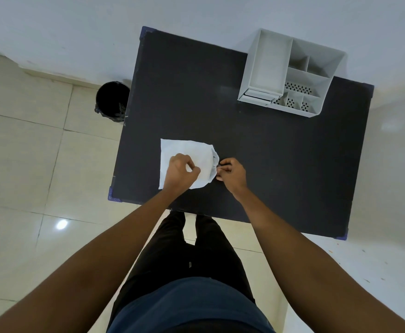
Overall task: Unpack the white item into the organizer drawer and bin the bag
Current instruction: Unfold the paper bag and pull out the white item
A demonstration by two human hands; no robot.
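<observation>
Working at the mouth of the white bag [187, 155], both hands are busy on the dark bench [280, 164]. The left hand [181, 169] lies on top of the bag with its grip pinched together on the film. The right hand [232, 174] is at the bag's right edge, its grip closed on the opening there. The white item seems to be inside the bag; I cannot see it apart from the film.

To do this step well, I think the left hand should keep the bag flat while the right hand pulls the mouth wide, so the item slides out without tearing.

The organizer [290, 70] stands well beyond the bag, to the far right, and its small drawer [259, 94] at the front looks closed. The black bin [111, 100] stands on the floor beyond the bag to the left, beside the bench. Nothing lies between the bag and either one.
</observation>
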